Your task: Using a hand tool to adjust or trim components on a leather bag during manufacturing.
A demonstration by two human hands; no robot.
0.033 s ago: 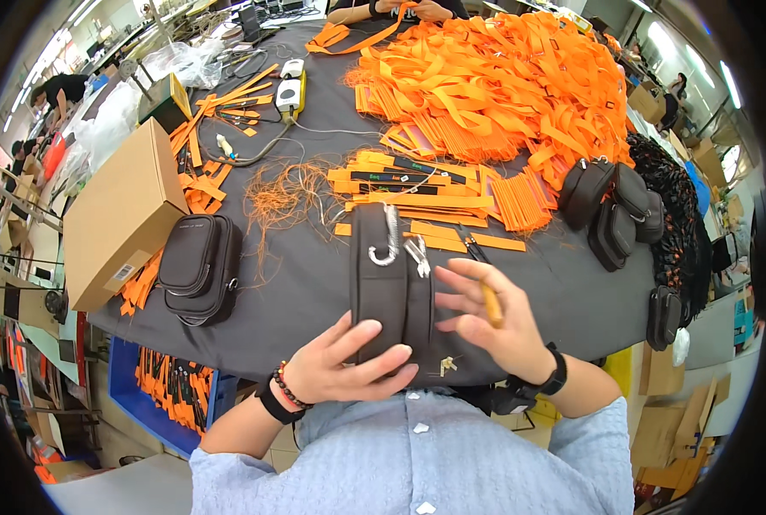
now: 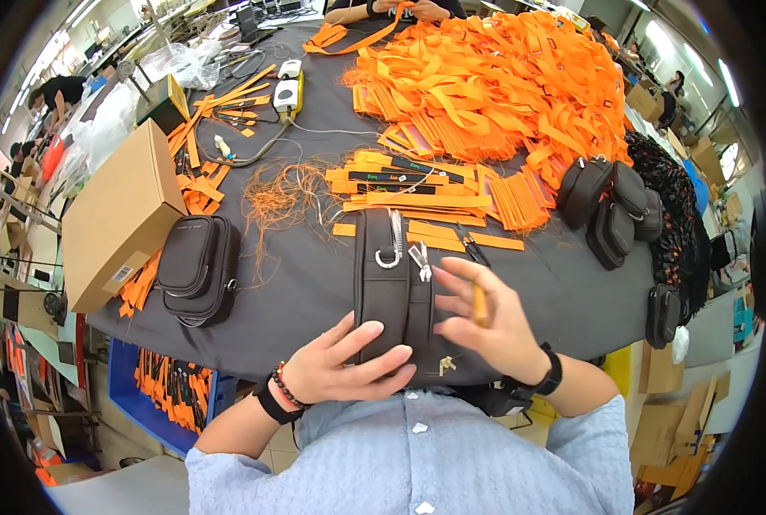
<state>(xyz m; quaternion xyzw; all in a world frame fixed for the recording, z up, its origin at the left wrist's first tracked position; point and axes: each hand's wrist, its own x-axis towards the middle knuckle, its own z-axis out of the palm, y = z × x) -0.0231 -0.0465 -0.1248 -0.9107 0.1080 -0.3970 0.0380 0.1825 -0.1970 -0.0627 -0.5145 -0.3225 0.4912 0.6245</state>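
Note:
A small black bag [image 2: 383, 296] stands upright on its end near the table's front edge, its narrow side with zippers and a silver D-shaped metal ring facing up. My left hand [image 2: 344, 360] is wrapped around its lower left part, with fingers across the front. To the right of the bag, my right hand [image 2: 499, 322] has its fingertips close to the zipper edge, slightly blurred. A short yellow-brown stick-like piece [image 2: 480, 305] is held in that hand; its ends are partly hidden. Small brass-coloured metal pieces [image 2: 446, 366] lie between the hands.
A finished-looking black bag [image 2: 198, 268] lies left, beside a cardboard box [image 2: 125, 219]. Ahead are orange strips [image 2: 417, 184], black-handled snips [image 2: 471, 245] and a big orange webbing heap [image 2: 495, 77]. More black bags [image 2: 610, 206] sit right. A blue bin [image 2: 155, 416] stands below left. Another person works across the table.
The bag's upper end has shifted very slightly, and the metal ring has tipped a little. My right hand has moved slightly left; my left hand keeps its hold.

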